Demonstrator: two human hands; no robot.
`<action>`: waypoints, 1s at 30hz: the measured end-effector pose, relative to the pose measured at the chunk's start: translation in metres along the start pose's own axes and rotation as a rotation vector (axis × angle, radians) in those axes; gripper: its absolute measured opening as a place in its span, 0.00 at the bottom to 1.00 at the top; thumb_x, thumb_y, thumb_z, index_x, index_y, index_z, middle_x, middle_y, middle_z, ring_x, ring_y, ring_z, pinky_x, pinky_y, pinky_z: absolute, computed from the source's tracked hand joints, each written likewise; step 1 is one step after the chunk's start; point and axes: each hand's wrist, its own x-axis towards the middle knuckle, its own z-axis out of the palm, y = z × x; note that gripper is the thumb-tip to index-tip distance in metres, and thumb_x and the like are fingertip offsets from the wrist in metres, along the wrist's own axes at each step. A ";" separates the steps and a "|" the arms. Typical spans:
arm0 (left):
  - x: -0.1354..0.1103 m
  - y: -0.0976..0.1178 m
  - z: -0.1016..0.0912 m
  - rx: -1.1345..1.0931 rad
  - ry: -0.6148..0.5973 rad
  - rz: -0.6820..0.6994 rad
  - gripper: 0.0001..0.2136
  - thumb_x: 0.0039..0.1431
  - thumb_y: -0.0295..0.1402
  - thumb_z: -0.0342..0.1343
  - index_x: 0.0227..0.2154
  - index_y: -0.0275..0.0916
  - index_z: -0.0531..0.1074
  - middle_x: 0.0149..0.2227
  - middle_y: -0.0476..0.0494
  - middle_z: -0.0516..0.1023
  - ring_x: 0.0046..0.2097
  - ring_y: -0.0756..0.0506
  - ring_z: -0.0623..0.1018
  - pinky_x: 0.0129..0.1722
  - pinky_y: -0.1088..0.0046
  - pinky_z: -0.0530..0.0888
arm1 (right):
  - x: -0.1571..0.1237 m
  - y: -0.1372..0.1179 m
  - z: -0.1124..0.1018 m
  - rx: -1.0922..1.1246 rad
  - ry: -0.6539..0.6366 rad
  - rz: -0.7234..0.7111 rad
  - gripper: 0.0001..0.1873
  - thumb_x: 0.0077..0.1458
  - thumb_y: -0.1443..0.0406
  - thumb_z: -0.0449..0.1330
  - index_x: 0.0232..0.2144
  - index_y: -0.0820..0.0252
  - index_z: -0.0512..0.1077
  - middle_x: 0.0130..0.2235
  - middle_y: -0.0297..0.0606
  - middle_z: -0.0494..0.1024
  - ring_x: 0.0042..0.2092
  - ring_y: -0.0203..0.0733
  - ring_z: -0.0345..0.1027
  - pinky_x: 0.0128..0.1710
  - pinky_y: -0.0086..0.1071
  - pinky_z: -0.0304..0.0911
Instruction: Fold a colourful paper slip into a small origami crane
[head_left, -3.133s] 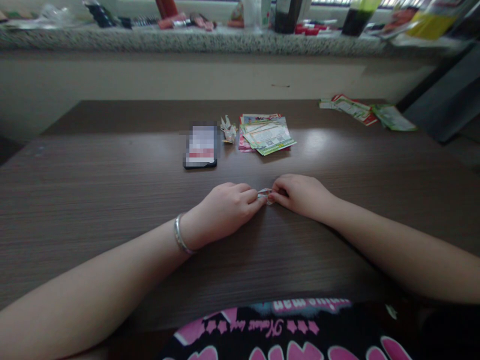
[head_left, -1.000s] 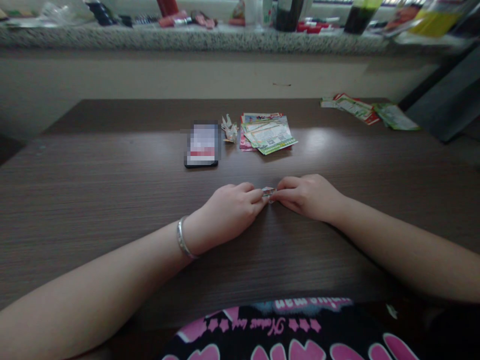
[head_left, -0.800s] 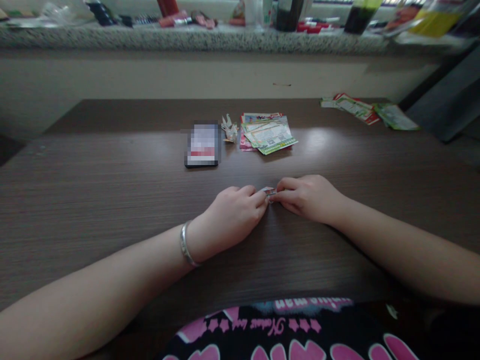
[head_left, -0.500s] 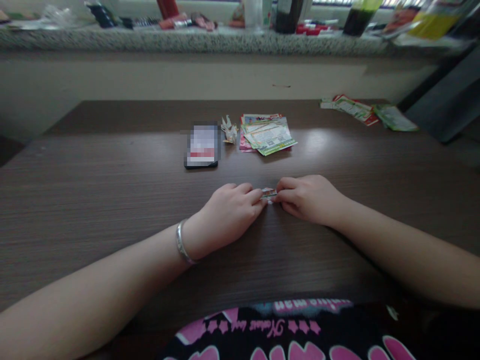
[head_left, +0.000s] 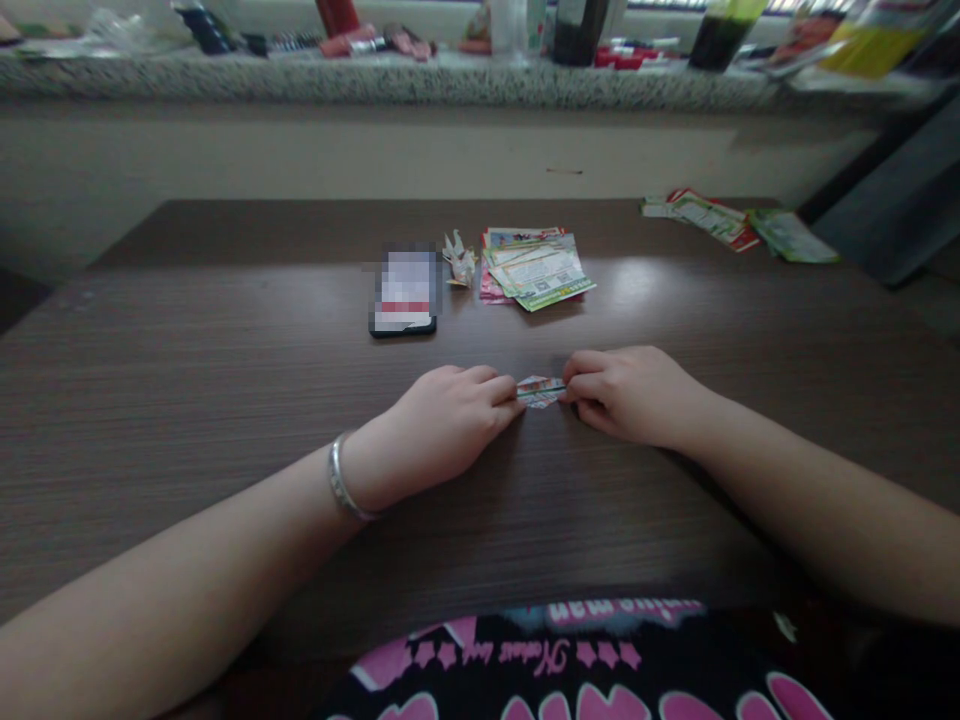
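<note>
A small folded piece of printed paper (head_left: 540,391), roughly diamond-shaped with a crease along its middle, lies low over the table between my hands. My left hand (head_left: 457,415), with a silver bangle at the wrist, pinches its left end. The right end is between the fingertips of my right hand (head_left: 630,395). Both hands rest at the brown wooden table (head_left: 247,390), and their fingers hide the paper's two tips.
Beyond my hands lie a phone (head_left: 405,295) with a blurred screen, a folded paper figure (head_left: 459,262) and a stack of printed papers (head_left: 538,270). More printed papers (head_left: 716,220) are at the back right. Bottles and clutter stand on the granite sill (head_left: 450,85).
My hands have moved slightly apart, the left one leftward and the right one rightward. More of the folded paper shows between them.
</note>
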 end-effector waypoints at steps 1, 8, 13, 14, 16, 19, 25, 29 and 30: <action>-0.001 -0.002 0.000 -0.013 0.001 0.004 0.14 0.66 0.29 0.46 0.50 0.40 0.71 0.44 0.42 0.75 0.45 0.45 0.74 0.40 0.68 0.73 | 0.000 0.001 0.000 0.012 0.002 0.000 0.13 0.56 0.64 0.52 0.36 0.53 0.77 0.42 0.34 0.78 0.33 0.37 0.70 0.28 0.31 0.53; -0.002 -0.009 0.007 -0.084 0.051 0.015 0.13 0.61 0.28 0.49 0.46 0.41 0.74 0.44 0.44 0.76 0.45 0.44 0.74 0.44 0.67 0.74 | 0.000 0.007 0.009 0.214 0.072 0.035 0.10 0.53 0.66 0.55 0.34 0.55 0.76 0.41 0.34 0.77 0.36 0.37 0.71 0.33 0.29 0.58; 0.002 -0.007 0.009 -0.100 0.098 0.003 0.10 0.59 0.28 0.50 0.40 0.38 0.75 0.40 0.43 0.76 0.42 0.44 0.75 0.45 0.66 0.75 | 0.002 0.003 0.016 0.367 0.186 0.118 0.09 0.55 0.61 0.56 0.36 0.59 0.73 0.34 0.36 0.75 0.33 0.37 0.68 0.31 0.29 0.59; 0.002 -0.007 0.010 -0.100 0.104 -0.001 0.10 0.59 0.28 0.50 0.39 0.38 0.75 0.39 0.43 0.76 0.42 0.44 0.75 0.44 0.67 0.75 | 0.003 0.001 0.017 0.355 0.221 0.137 0.12 0.55 0.59 0.58 0.38 0.59 0.73 0.36 0.37 0.75 0.34 0.38 0.68 0.32 0.30 0.59; 0.003 -0.007 0.011 -0.103 0.117 -0.012 0.10 0.60 0.29 0.49 0.38 0.38 0.75 0.39 0.43 0.76 0.41 0.45 0.74 0.43 0.67 0.75 | 0.006 -0.002 0.018 0.304 0.244 0.151 0.18 0.53 0.56 0.60 0.44 0.59 0.72 0.40 0.40 0.74 0.39 0.43 0.68 0.37 0.34 0.62; 0.003 -0.006 0.013 -0.124 0.139 -0.048 0.10 0.62 0.30 0.47 0.38 0.39 0.75 0.38 0.44 0.75 0.41 0.45 0.74 0.42 0.67 0.74 | 0.011 -0.004 0.022 0.298 0.244 0.092 0.18 0.53 0.57 0.61 0.45 0.58 0.73 0.45 0.43 0.74 0.46 0.48 0.66 0.46 0.39 0.61; 0.008 -0.001 0.015 -0.300 0.256 -0.253 0.08 0.61 0.30 0.49 0.40 0.35 0.71 0.42 0.41 0.73 0.43 0.45 0.74 0.45 0.68 0.73 | 0.015 -0.003 0.025 0.359 0.255 0.060 0.12 0.53 0.61 0.62 0.39 0.60 0.73 0.43 0.42 0.75 0.46 0.47 0.65 0.48 0.39 0.60; 0.011 -0.001 0.019 -0.365 0.262 -0.347 0.15 0.60 0.35 0.53 0.49 0.35 0.67 0.46 0.40 0.73 0.48 0.42 0.72 0.51 0.62 0.70 | 0.017 -0.004 0.026 0.400 0.254 0.053 0.10 0.52 0.63 0.62 0.38 0.61 0.71 0.40 0.41 0.75 0.44 0.46 0.66 0.45 0.38 0.61; 0.011 -0.001 0.020 -0.372 0.241 -0.345 0.15 0.60 0.36 0.53 0.48 0.36 0.68 0.46 0.41 0.74 0.49 0.42 0.72 0.52 0.61 0.70 | 0.017 -0.005 0.026 0.415 0.258 0.055 0.10 0.52 0.63 0.62 0.37 0.61 0.71 0.39 0.40 0.75 0.43 0.45 0.66 0.44 0.38 0.61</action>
